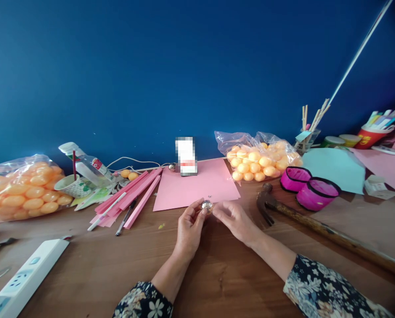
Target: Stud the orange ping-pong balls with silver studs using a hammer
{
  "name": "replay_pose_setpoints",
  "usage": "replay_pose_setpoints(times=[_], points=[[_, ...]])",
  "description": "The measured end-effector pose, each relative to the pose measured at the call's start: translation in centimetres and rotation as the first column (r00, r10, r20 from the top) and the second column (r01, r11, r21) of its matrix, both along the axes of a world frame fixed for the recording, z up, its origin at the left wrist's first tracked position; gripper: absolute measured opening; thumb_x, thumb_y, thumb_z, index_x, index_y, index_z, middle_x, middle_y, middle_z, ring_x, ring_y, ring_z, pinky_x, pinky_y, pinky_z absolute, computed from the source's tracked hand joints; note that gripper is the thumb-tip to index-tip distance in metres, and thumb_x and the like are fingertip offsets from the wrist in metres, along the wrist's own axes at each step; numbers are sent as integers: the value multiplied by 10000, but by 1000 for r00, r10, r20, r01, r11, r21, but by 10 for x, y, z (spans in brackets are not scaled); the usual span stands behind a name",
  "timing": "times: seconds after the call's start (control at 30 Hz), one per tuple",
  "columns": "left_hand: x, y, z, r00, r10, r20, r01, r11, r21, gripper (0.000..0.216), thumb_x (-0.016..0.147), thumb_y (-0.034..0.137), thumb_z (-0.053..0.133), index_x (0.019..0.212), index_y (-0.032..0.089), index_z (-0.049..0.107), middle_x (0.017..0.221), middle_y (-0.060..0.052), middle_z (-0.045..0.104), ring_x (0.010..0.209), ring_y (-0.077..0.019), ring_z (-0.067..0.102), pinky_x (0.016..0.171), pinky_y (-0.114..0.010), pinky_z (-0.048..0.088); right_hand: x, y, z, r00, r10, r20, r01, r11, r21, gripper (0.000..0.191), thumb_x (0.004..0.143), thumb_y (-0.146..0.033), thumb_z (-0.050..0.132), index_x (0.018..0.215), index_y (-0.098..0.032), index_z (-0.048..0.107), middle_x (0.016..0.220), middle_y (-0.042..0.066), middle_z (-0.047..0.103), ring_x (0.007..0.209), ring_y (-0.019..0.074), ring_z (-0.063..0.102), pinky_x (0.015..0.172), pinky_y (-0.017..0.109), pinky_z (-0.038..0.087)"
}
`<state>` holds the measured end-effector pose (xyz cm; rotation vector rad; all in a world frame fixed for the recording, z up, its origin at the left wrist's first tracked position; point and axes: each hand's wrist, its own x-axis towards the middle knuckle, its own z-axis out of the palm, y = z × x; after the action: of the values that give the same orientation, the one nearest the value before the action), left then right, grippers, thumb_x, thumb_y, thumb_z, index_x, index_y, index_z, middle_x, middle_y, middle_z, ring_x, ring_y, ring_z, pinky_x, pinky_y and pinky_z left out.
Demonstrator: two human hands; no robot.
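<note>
A small shiny silver ball (pixel 207 206), perhaps a bell, is held above the wooden table just in front of a pink paper sheet (pixel 197 187). My left hand (pixel 191 229) grips it from the left between thumb and fingers. From the other side, my right hand (pixel 238 221) has its bent fingertips pinched at the ball's right edge; whether something tiny is between them is too small to tell. A similar silver ball (pixel 171 167) rests at the far left corner of the sheet, beside a blurred-out phone-like object (pixel 186 157).
Pink paper strips (pixel 131 194) and a black pen (pixel 126 217) lie left. Bags of orange balls (pixel 31 190) stand on both sides. A hammer (pixel 303 216), magenta fabric cups (pixel 316 194) and a stick jar (pixel 306 139) are right; a power strip (pixel 33 269) is front left.
</note>
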<state>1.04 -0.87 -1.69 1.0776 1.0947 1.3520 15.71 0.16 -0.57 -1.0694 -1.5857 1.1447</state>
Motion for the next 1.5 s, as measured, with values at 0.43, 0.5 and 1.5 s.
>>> replay_pose_setpoints(times=[0.43, 0.5, 1.5], points=[[2, 1, 2, 1000, 7, 22, -6, 1000, -25, 373, 728, 273, 634, 1075, 152, 570, 1034, -92, 661, 976, -200, 606, 898, -346, 463, 0, 1, -2, 998, 2, -61, -4, 999, -39, 172, 812, -301, 542, 764, -145, 596, 752, 33, 634, 724, 158, 575, 702, 277, 458], [3, 1, 2, 1000, 7, 17, -6, 1000, -25, 367, 728, 268, 634, 1070, 151, 569, 1025, -89, 664, 974, -197, 607, 900, -343, 461, 0, 2, -3, 999, -18, -51, 16, 999, -39, 170, 806, -299, 547, 755, -144, 597, 752, 35, 638, 722, 161, 578, 698, 278, 460], [3, -1, -2, 1000, -15, -23, 15, 1000, -11, 377, 718, 292, 644, 1067, 157, 598, 1042, -86, 664, 968, -220, 609, 893, -371, 464, -5, 1, 1, 987, -158, 30, 158, 987, -3, 201, 737, -357, 622, 772, -166, 574, 769, 36, 656, 735, 180, 622, 688, 292, 499]])
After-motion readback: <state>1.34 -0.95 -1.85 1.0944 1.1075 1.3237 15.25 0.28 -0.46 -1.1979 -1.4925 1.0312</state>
